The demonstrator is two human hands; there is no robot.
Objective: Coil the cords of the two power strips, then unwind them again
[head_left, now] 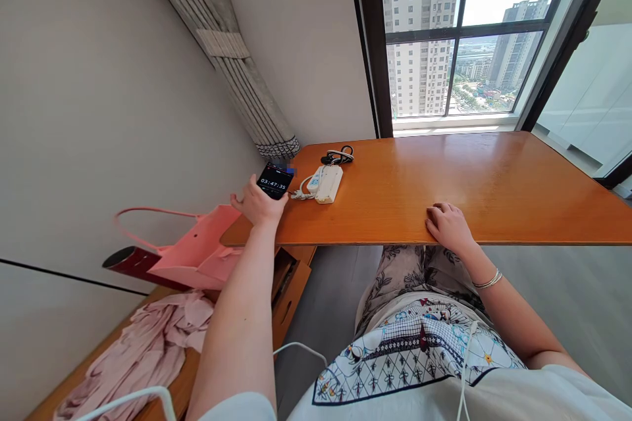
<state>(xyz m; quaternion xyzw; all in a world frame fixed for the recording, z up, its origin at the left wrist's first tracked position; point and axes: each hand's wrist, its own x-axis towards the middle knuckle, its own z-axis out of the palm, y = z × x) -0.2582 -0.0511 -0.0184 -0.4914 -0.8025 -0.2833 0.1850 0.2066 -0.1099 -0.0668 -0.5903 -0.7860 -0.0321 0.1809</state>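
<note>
My left hand (263,204) is closed round a black smartphone (274,180) at the table's left end. Its lit screen faces me and shows a running-clock style readout in white digits. Just right of the phone lies a white power strip (329,184) with a coiled white cord, and behind it a bundle of black and white cable (338,155). My right hand (449,227) rests on the front edge of the orange-brown wooden table (419,177), fingers loosely bent on the surface. Nothing shows in it, and a bracelet circles that wrist.
A pink bag (202,250) stands left of the table, beside a dark red cylinder (143,263). Crumpled pink cloth (143,348) lies on a wooden surface below. An open drawer (291,299) is under the table's left side. A gathered curtain (232,59) hangs behind; a window is beyond.
</note>
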